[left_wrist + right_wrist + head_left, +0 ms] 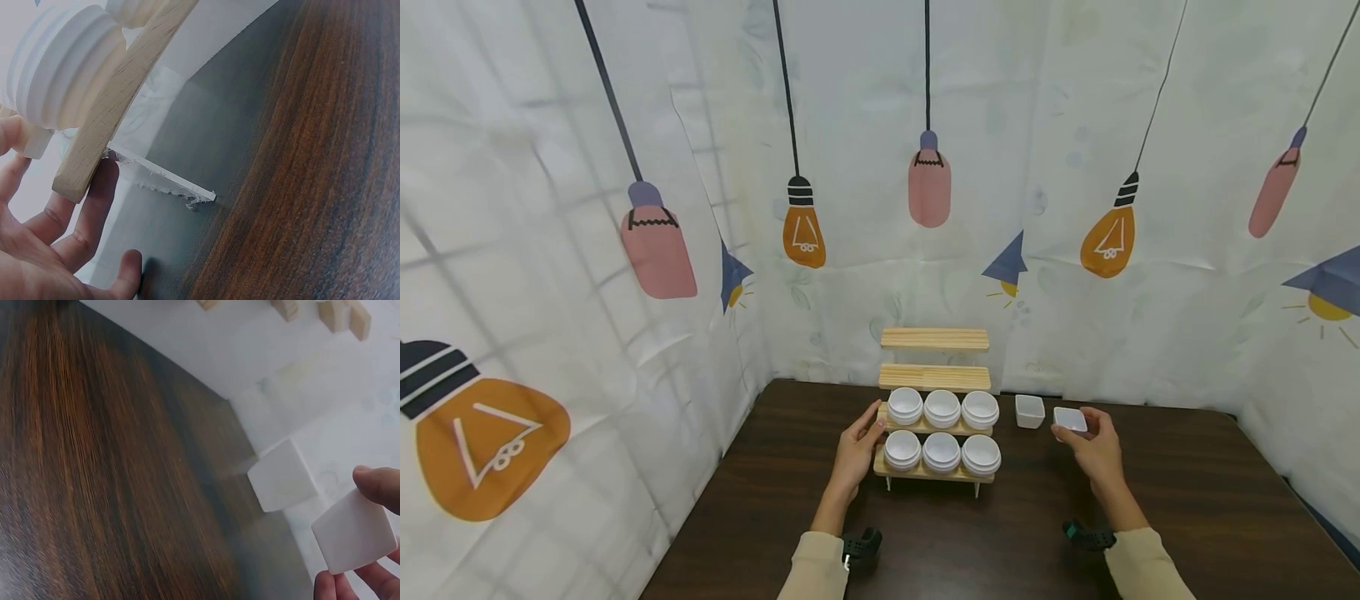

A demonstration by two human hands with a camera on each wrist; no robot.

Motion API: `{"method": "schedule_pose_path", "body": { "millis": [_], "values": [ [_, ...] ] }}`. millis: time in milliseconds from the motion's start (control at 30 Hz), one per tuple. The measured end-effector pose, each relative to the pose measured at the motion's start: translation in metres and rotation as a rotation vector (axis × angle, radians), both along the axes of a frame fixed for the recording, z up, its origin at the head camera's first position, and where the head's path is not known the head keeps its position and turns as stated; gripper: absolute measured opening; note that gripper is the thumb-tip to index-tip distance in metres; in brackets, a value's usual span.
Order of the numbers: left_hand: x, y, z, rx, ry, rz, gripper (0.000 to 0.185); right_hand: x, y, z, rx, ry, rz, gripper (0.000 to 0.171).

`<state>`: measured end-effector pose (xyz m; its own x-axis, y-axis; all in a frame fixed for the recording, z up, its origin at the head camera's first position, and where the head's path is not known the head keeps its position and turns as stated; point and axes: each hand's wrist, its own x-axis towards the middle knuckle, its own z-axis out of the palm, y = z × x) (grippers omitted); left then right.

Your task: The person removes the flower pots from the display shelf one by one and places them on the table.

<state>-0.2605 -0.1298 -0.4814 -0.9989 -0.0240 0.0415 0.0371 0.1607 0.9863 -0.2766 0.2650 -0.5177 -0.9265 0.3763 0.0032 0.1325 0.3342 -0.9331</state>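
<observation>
Right hand [1093, 446] pinches a square dish [1070, 419]; loose fingertips could drop it. Left hand [857, 450], relaxed, steadies the wooden rack [934, 379].

Dark brown wood-grain table [1187, 500]; pale wood rack [935, 338]; white bowls [942, 408]; white square dishes [1029, 411]; white curtain [550, 208] patterned with orange and pink bulbs; cream sleeves [808, 571].

My head view bright, evenly lit, shadows soft; edges bow from wide lens. Both wrist views washed out toward backdrop, with pale glare sheen on table [325, 156]. Near shelf [112, 100] soft, slightly out of focus.
</observation>
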Motion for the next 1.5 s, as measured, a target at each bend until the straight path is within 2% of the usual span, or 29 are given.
{"method": "schedule_pose_path", "body": {
  "millis": [333, 633, 1267, 1500],
  "values": [
    [0.001, 0.0, 0.0, 0.005, -0.003, 0.004, 0.047, -0.012, 0.007, -0.006, 0.024, -0.03, 0.008, 0.078],
    [0.004, 0.003, 0.003, 0.017, -0.01, 0.009, 0.048, -0.019, 0.012, -0.012, 0.052, -0.064, 0.056, 0.082],
    [0.0, 0.001, 0.0, 0.006, 0.003, -0.015, 0.048, -0.034, 0.016, -0.027, 0.072, -0.043, 0.03, 0.079],
    [0.0, 0.001, 0.002, 0.015, -0.001, -0.003, 0.049, -0.039, 0.016, -0.026, 0.075, -0.041, 0.061, 0.081]
  ]
}}
